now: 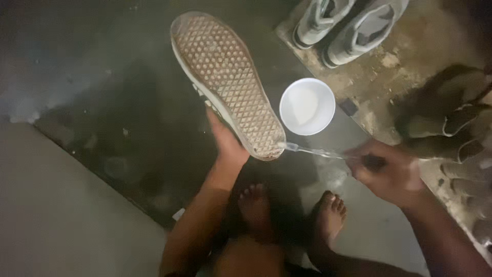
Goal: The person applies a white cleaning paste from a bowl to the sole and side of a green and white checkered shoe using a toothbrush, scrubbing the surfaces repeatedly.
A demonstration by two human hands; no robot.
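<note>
- One canvas shoe with a pale, diamond-patterned rubber sole (228, 84) is in hand, sole turned up toward the camera, toe pointing to 11 o'clock and heel at 5 o'clock.
- One left hand (225, 146) grips this shoe from below, at about 7 o'clock of the sole, fingers wrapped around its side edge and closed on it.
- One right hand (387, 172) sits at 4 o'clock of the shoe, well to the side of the heel, curled shut around the dark handle of a thin clear-stemmed toothbrush (318, 151).
- The brush reaches out toward 9 o'clock from the right hand, and its tip touches the heel end of the sole.
- One round white plastic bowl (307, 106) holding whitish liquid stands on the wet dark concrete floor (102, 128), just beside the heel at 2 o'clock.
- Two grey-and-white sneakers (348, 23) lie side by side at 1 o'clock, on a stained patch of floor.
- Two bare feet (292, 210) stand at 6 o'clock, below the shoe and between the two arms.
- One heap of dark crumpled cloth (446, 123) lies at 3 o'clock, beyond the right hand.
</note>
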